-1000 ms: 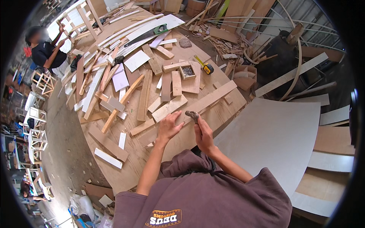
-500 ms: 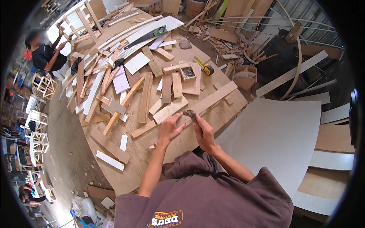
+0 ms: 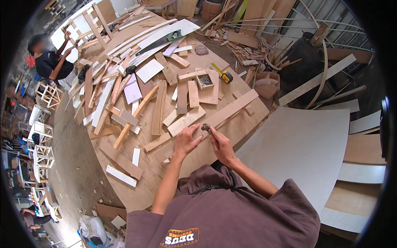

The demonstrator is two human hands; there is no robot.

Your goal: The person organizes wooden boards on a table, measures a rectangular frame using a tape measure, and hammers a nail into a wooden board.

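My right hand (image 3: 223, 145) is wrapped round a hammer, its dark metal head (image 3: 206, 127) showing just past the fingers. Most of the hammer's handle is hidden by that hand. Just left of the hammer head, my left hand (image 3: 186, 142) rests on a long brown wooden board (image 3: 231, 108), thumb and fingers apart. Whether something small sits under its fingertips is too small to tell. The board runs diagonally across the near right part of the plywood table (image 3: 182, 178). Beyond my hands stands a small square wooden box (image 3: 204, 80) with dark bits of hardware inside.
Wood offcuts (image 3: 159, 107) cover the table's middle and left. A handsaw (image 3: 165, 39) and a yellow tape measure (image 3: 226, 76) lie farther back. To my right leans a large pale panel (image 3: 295, 144). Another person (image 3: 53, 62) stands at the far left; small wooden stools (image 3: 42, 142) line the floor.
The hammer head has shifted slightly right and nearer to me, and shows more sharply. My left hand stays almost in place on the board.
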